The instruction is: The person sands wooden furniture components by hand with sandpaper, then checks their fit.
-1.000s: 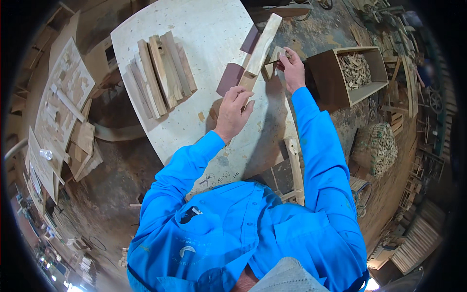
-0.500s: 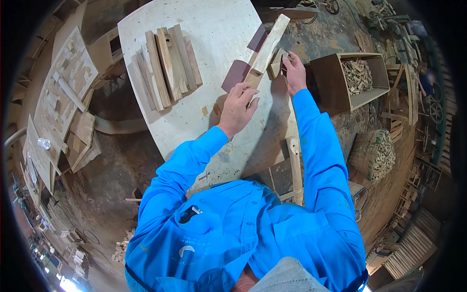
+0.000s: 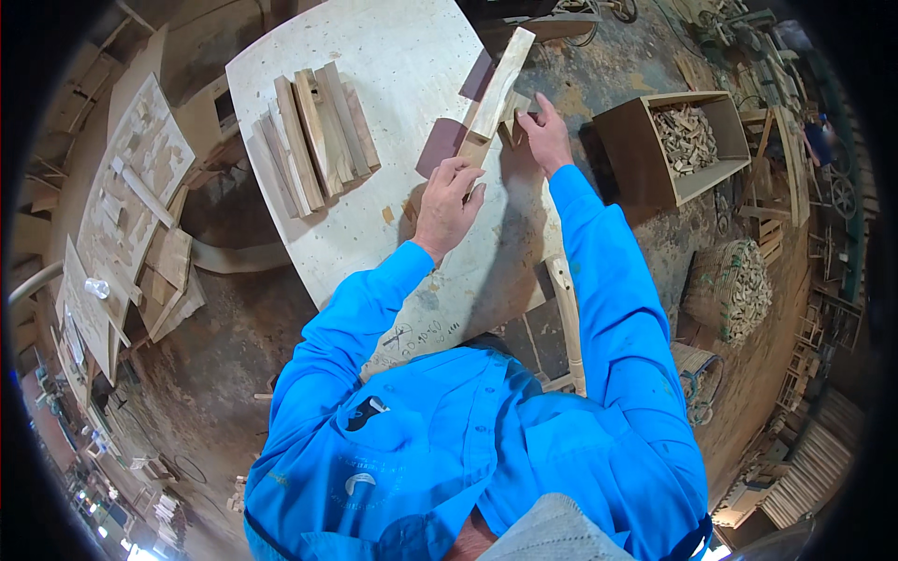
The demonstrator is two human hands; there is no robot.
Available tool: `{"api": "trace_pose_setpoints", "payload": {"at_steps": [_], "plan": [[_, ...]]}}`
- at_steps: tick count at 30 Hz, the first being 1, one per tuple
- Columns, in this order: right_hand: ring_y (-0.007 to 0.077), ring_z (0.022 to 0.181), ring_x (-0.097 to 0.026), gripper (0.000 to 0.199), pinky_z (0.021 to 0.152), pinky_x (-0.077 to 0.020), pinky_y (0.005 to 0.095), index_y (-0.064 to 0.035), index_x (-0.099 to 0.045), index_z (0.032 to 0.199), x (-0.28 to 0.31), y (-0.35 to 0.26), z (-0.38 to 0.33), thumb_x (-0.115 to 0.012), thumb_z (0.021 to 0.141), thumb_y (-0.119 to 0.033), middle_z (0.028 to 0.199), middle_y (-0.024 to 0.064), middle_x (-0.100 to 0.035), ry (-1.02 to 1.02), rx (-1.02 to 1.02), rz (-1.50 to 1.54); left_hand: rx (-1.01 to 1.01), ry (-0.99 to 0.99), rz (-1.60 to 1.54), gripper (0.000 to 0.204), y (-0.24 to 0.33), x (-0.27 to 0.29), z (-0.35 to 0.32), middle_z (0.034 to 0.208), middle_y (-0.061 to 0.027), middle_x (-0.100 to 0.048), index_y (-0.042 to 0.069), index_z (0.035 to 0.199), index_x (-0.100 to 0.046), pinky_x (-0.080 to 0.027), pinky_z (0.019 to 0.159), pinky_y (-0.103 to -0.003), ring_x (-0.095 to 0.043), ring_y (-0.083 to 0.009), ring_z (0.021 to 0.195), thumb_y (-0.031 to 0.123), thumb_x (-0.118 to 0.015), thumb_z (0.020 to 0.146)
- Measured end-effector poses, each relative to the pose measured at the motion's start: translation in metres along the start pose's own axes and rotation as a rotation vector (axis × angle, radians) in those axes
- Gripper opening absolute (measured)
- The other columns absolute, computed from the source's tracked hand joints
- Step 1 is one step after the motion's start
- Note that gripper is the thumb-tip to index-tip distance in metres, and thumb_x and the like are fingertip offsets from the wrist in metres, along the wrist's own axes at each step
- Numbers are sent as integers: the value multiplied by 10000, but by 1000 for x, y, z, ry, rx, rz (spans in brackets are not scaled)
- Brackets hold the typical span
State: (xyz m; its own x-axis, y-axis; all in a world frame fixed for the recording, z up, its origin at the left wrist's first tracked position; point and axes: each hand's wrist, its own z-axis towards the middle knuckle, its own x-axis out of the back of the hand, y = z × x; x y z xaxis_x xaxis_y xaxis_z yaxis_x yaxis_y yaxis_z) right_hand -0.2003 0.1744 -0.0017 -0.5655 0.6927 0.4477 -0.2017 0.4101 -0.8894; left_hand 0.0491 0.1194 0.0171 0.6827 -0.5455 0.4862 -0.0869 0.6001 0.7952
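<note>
Perhaps steadying the stick (image 3: pixel 503 86), the left hand (image 3: pixel 445 209) curls, grip unclear. The right hand (image 3: pixel 548 140) holds its fingers apart beside the block (image 3: pixel 510 129).

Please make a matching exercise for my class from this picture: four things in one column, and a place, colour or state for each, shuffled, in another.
Column one
1. left hand
2. open box
3. side-by-side wooden strips
4. shirt

Column two
A. partly filled with small wood pieces
B. bright blue
C. at the near end of the long wooden piece
D. on the pale tabletop

Pairs: 1-C, 2-A, 3-D, 4-B
</note>
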Motion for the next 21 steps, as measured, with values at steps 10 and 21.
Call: {"api": "trace_pose_setpoints", "payload": {"at_steps": [10, 21], "plan": [[260, 1088, -720, 659, 950, -557, 377, -25, -485, 1542, 70, 24, -135, -730, 991, -289, 1208, 197, -738, 4, 55, 87, -187, 18, 431, 361, 7, -20, 37, 1371, -121, -575, 99, 1234, -684, -418, 1062, -501, -503, -346, 1320, 265, -762, 923], [422, 1198, -682, 673, 982, -548, 473, -7, -471, 1533, 171, 97, -414, -720, 993, -323, 1317, 282, -677, -189, -239, -136, -134, -129, 730, 678, -23, -58, 92, 1679, -247, -304, 123, 1503, -570, -289, 1256, -553, -284, -496, 1531, 529, -680, 971]]}}
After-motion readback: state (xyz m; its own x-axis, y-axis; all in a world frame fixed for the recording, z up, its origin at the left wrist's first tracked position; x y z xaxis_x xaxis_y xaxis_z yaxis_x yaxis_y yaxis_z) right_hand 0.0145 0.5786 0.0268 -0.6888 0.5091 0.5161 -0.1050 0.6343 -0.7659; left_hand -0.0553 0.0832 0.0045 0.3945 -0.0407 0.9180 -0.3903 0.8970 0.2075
